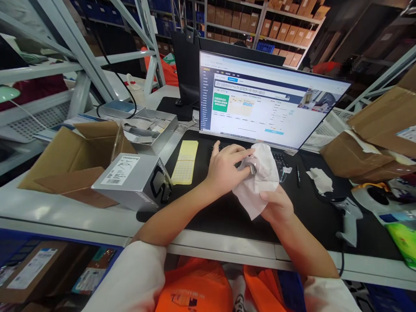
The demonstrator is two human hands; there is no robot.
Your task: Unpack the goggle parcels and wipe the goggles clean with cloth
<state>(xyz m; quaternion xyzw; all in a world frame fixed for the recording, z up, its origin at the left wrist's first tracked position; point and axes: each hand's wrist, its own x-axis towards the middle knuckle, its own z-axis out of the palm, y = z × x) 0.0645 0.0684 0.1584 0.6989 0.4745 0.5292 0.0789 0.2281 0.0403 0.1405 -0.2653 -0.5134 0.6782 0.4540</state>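
Over the black desk mat (227,212), in front of the keyboard (279,159), both my hands work on one white wipe (260,182). My right hand (276,206) grips the wipe from below, thumb on its lower edge. My left hand (225,167) pinches a small dark, shiny object (249,164) lying in the wipe; I cannot make out what it is. A lit monitor (260,102) stands just behind.
A grey product box (133,180) and an open cardboard carton (74,160) sit at left, yellow label sheets (186,162) beside them, a metal tray (152,128) behind. A crumpled wipe (320,180), pen (298,175), barcode scanner (349,216) and cartons (373,138) lie at right.
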